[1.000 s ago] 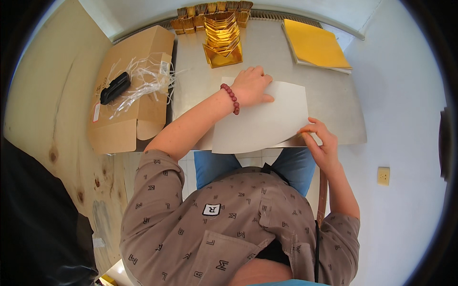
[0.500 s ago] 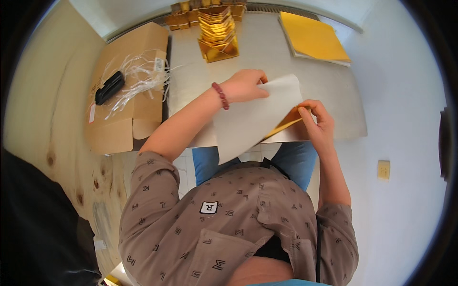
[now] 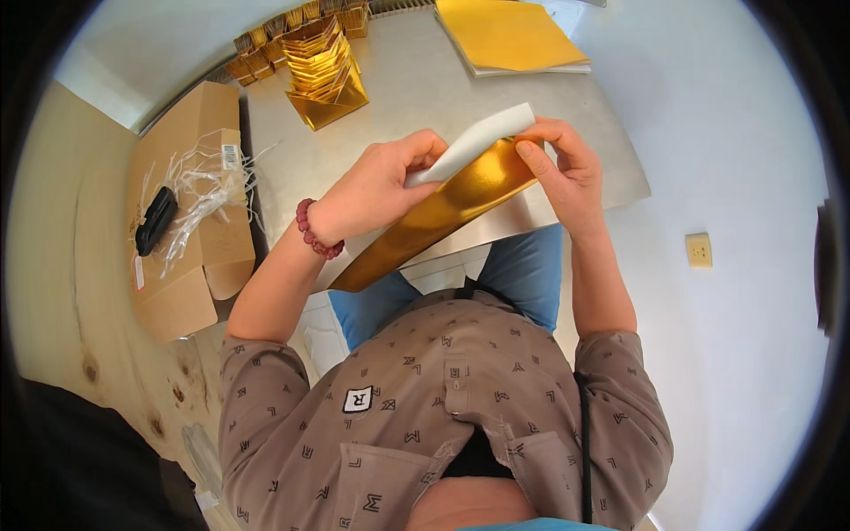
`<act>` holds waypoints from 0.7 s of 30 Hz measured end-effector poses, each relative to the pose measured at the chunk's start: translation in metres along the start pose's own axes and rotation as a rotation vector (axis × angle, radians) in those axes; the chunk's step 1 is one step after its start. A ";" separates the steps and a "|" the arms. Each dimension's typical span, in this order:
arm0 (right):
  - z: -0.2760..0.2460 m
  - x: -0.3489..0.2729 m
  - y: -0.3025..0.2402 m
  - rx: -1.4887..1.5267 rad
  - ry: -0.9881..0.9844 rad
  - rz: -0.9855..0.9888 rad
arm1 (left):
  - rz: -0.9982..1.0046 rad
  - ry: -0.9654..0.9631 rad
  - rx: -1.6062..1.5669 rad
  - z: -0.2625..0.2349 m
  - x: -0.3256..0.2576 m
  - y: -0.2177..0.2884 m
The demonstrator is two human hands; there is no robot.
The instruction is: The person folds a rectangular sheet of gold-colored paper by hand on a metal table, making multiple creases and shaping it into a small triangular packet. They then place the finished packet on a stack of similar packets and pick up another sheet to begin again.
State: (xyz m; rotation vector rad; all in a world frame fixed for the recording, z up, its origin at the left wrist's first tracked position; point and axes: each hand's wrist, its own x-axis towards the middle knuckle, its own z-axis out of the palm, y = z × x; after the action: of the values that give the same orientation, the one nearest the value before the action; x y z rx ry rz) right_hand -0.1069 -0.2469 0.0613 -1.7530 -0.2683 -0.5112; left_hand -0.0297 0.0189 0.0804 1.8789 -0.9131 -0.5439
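Observation:
A gold foil sheet with a white back [image 3: 460, 186] bends between my hands above the near edge of the metal table. Its shiny gold side faces me, and the white back curls over along the far edge. My left hand [image 3: 381, 181], with a dark red bead bracelet at the wrist, grips the sheet's left part between thumb and fingers. At the upper right corner, my right hand [image 3: 567, 164] pinches the sheet between thumb and fingertips. One lower corner hangs past the table edge, over my lap.
Folded gold foil pieces [image 3: 323, 75] stand in a nested row at the far left, before several small bundles [image 3: 257, 57]. A pile of gold sheets [image 3: 509, 35] lies at the back. A cardboard box [image 3: 190, 221] at left bears white strings [image 3: 208, 190] and a black stapler-like object [image 3: 157, 221].
The sheet has turned from showing mostly its white back to showing its gold side. My left hand has moved down and left on it; the view has shifted too.

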 end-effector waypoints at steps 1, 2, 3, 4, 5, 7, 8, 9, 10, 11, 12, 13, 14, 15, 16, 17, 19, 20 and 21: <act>0.000 -0.001 -0.002 0.092 -0.025 0.083 | 0.015 -0.029 -0.069 0.000 -0.002 -0.001; 0.001 -0.002 -0.003 0.079 -0.010 0.076 | 0.030 -0.058 -0.139 -0.001 -0.003 -0.001; 0.002 -0.003 -0.005 0.066 0.005 0.068 | 0.014 -0.095 -0.197 -0.002 -0.004 -0.001; 0.003 -0.003 -0.006 0.057 0.006 0.069 | 0.034 -0.060 -0.300 -0.005 -0.004 0.000; 0.005 -0.003 -0.007 0.040 0.017 0.052 | 0.024 -0.033 -0.393 -0.008 -0.003 0.002; 0.007 -0.002 -0.011 0.014 0.012 0.035 | 0.035 0.103 -0.579 -0.012 -0.001 0.008; 0.009 -0.001 -0.013 0.018 0.013 0.025 | 0.056 0.108 -0.522 -0.011 0.000 0.012; 0.012 -0.001 -0.016 0.021 0.015 0.016 | 0.077 0.123 -0.455 -0.009 0.002 0.017; 0.014 0.000 -0.019 0.032 0.012 0.010 | 0.082 0.146 -0.377 -0.007 0.004 0.021; 0.015 0.001 -0.023 -0.033 0.012 -0.031 | 0.137 0.180 -0.123 -0.002 0.001 0.026; 0.016 0.002 -0.026 -0.092 0.008 -0.069 | 0.100 0.191 -0.101 0.001 0.003 0.030; 0.016 0.002 -0.030 -0.151 0.005 -0.107 | 0.132 0.202 -0.092 0.004 0.005 0.033; 0.016 0.002 -0.034 -0.093 0.013 -0.016 | 0.146 0.211 -0.074 0.005 0.006 0.036; 0.015 0.000 -0.038 -0.036 0.022 0.075 | 0.112 0.238 -0.058 0.007 0.005 0.038; 0.015 -0.001 -0.041 0.022 0.034 0.166 | 0.140 0.254 -0.032 0.008 0.003 0.040; 0.015 0.000 -0.042 0.026 0.030 0.120 | 0.169 0.270 -0.006 0.008 0.002 0.041; 0.015 0.002 -0.044 0.047 0.025 0.050 | 0.213 0.310 0.016 0.010 -0.002 0.043; 0.015 0.002 -0.046 0.045 0.019 0.027 | 0.230 0.333 0.014 0.011 -0.003 0.043; 0.015 0.002 -0.047 0.059 0.017 0.024 | 0.246 0.357 0.012 0.012 -0.005 0.044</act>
State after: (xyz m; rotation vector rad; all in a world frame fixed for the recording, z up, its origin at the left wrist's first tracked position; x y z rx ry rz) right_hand -0.1231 -0.2209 0.0995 -1.6921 -0.2481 -0.4964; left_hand -0.0572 0.0036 0.1140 1.7668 -0.8893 -0.0506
